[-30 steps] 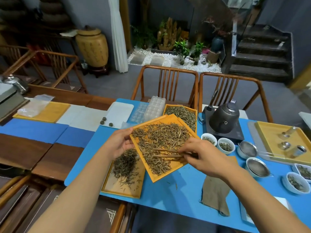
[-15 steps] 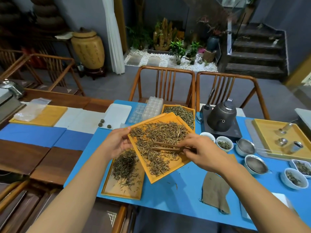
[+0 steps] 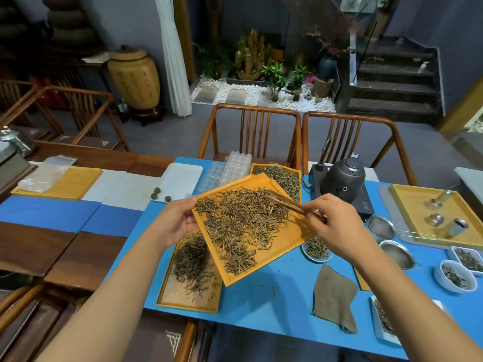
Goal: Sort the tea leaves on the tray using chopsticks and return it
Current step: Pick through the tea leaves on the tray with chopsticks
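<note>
An orange tray (image 3: 285,242) spread with brown tea leaves (image 3: 241,223) is held tilted above the blue table. My left hand (image 3: 173,222) grips its left edge, thumb on top of the rim. My right hand (image 3: 337,226) pinches a pair of wooden chopsticks (image 3: 285,202) whose tips reach over the far right part of the leaves. A second orange tray (image 3: 190,299) with a darker pile of leaves lies flat on the table under the held tray.
A third tray of leaves (image 3: 281,176) stands behind. A dark kettle (image 3: 342,178) sits at the right, with strainers (image 3: 383,227), small white bowls (image 3: 456,276) and a tray of metal cups (image 3: 418,202). A grey cloth (image 3: 334,296) lies near the front edge. Two wooden chairs (image 3: 256,131) face me.
The held tray has been lifted higher and toward the back. The chopsticks have swung from lying across the middle of the leaves to pointing at the far right part.
</note>
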